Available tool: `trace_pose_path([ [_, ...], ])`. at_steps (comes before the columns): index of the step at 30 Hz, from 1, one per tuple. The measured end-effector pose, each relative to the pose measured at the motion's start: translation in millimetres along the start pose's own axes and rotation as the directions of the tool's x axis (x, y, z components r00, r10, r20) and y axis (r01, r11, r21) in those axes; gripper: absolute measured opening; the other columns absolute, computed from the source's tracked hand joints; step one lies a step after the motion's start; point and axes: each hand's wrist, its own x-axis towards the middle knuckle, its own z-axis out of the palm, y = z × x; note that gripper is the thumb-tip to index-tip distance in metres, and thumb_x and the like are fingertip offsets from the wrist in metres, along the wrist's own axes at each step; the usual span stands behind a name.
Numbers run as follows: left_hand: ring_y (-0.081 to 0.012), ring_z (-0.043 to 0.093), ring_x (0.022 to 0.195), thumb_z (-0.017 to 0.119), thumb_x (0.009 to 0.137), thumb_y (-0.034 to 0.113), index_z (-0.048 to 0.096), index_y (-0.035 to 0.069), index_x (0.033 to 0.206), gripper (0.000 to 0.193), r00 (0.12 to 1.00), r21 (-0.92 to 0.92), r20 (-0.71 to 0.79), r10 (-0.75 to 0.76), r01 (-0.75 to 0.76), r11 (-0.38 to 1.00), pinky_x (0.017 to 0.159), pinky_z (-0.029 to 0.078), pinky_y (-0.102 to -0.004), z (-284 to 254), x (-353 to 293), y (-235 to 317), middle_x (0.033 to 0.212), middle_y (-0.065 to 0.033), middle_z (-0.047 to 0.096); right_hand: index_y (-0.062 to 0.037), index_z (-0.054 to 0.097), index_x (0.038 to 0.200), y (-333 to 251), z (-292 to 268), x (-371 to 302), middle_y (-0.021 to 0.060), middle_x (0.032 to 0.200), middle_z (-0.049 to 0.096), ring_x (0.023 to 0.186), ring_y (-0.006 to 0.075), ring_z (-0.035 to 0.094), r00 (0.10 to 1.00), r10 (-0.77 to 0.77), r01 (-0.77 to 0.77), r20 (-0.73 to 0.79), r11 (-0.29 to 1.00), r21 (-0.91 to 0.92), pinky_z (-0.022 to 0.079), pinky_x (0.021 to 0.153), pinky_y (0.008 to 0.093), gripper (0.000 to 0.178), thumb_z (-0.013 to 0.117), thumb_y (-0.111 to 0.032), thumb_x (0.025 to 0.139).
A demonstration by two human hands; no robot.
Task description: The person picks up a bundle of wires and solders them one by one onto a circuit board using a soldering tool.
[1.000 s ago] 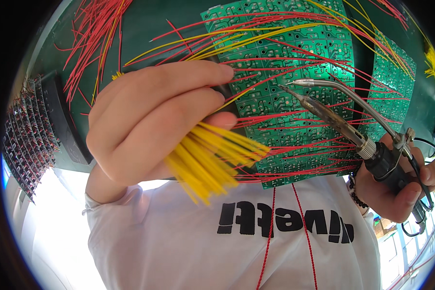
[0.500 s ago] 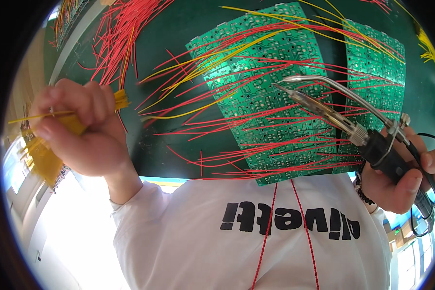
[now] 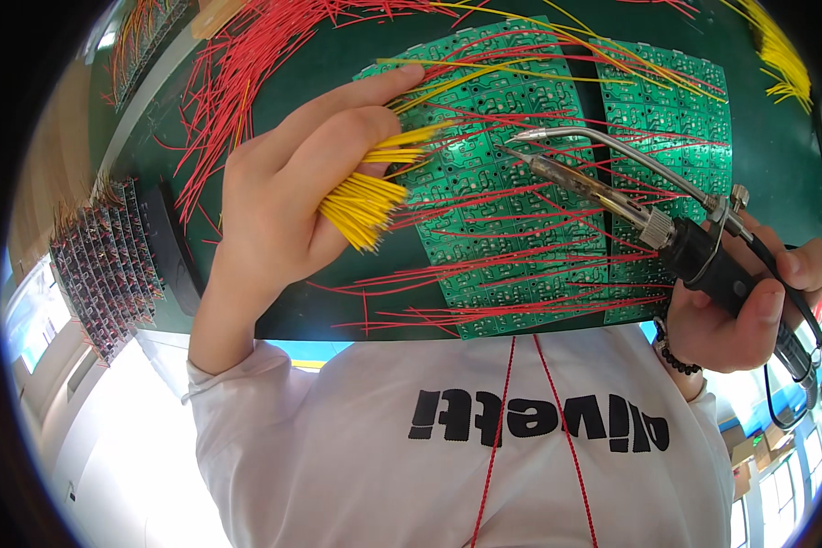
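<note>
My left hand (image 3: 279, 187) holds a bundle of yellow wires (image 3: 365, 203), their cut ends fanned out below the fingers. Its index finger stretches over the upper left edge of a green circuit board panel (image 3: 484, 173). In my right hand (image 3: 735, 320) is a black-handled soldering iron (image 3: 717, 269) with a bent metal feed tube (image 3: 648, 160) clamped to it. The iron's tip and the tube's end hover close together over the panel's middle; whether they touch it I cannot tell. Red wires (image 3: 484, 205) and some yellow ones lie in rows across the panel.
A second green panel (image 3: 653, 119) lies to the right. Loose red wires (image 3: 237, 82) are heaped at the far left, and more yellow wires (image 3: 784, 59) lie at the far right. Stacked boards with wires (image 3: 110, 269) stand at the left, beside a black strip (image 3: 175, 247).
My left hand has come in from the left with the yellow wires and is now over the panel's left edge. The iron has shifted slightly left in view.
</note>
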Motion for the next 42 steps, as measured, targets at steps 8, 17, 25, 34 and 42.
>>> trace_pose_path([
  [8, -0.0250, 0.063, 0.088, 0.059, 0.082, 0.004, 0.063, -0.007, 0.094, 0.017, 0.991, 0.074, -0.050, 0.122, -0.118, 0.990, 0.076, 0.050, -0.0291, -2, -3, 5, 0.098, -0.0202, 0.063, -0.0125, 0.034, 0.087, 12, 16, 5, -0.0032, 0.066, 0.039, 0.055, 0.0042, 0.039, 0.974, -0.214, 0.203, -0.068, 0.968, -0.146, 0.038, 0.059, 0.0189, 0.038, 0.070, -0.010, 0.074],
  [17, -0.0257, 0.064, 0.084, 0.065, 0.077, 0.003, 0.063, -0.007, 0.091, 0.018, 0.998, -0.007, -0.044, 0.041, -0.041, 0.999, 0.075, 0.052, -0.0277, 1, -12, 12, 0.095, -0.0194, 0.064, -0.0134, 0.033, 0.095, 13, 65, 18, 0.0009, 0.074, 0.048, 0.063, 0.0076, 0.048, 0.939, -0.250, 0.173, -0.234, 0.936, -0.305, 0.044, 0.070, 0.0250, 0.045, 0.072, -0.013, 0.072],
  [25, -0.0244, 0.064, 0.078, 0.069, 0.072, 0.001, 0.062, -0.005, 0.082, 0.013, 0.992, -0.037, -0.123, 0.023, -0.028, 0.999, 0.068, 0.053, -0.0263, 9, -19, 2, 0.088, -0.0180, 0.064, -0.0053, 0.030, 0.097, 28, 31, 15, 0.0085, 0.053, 0.052, 0.042, 0.0109, 0.037, 0.895, -0.429, 0.230, -0.123, 0.680, -0.696, 0.034, 0.041, 0.0232, 0.031, 0.051, -0.024, 0.083],
  [34, -0.0245, 0.063, 0.076, 0.070, 0.071, 0.000, 0.058, -0.006, 0.079, 0.015, 0.992, 0.029, -0.127, -0.019, 0.023, 0.999, 0.064, 0.051, -0.0270, 15, -20, 7, 0.086, -0.0181, 0.064, -0.0050, 0.032, 0.088, 12, 22, 4, 0.0083, 0.057, 0.050, 0.050, 0.0104, 0.041, 0.958, -0.196, 0.049, -0.210, 0.831, -0.554, 0.037, 0.051, 0.0234, 0.027, 0.052, -0.022, 0.082],
  [42, -0.0239, 0.063, 0.075, 0.069, 0.069, -0.002, 0.058, -0.005, 0.078, 0.015, 0.993, 0.027, -0.116, -0.033, 0.037, 0.999, 0.064, 0.051, -0.0268, 17, -21, 8, 0.086, -0.0174, 0.064, -0.0030, 0.038, 0.074, -11, -12, -17, 0.0105, 0.065, 0.049, 0.063, 0.0107, 0.046, 0.958, 0.179, -0.223, -0.223, 0.956, -0.193, 0.041, 0.066, 0.0247, 0.021, 0.051, -0.017, 0.084],
])
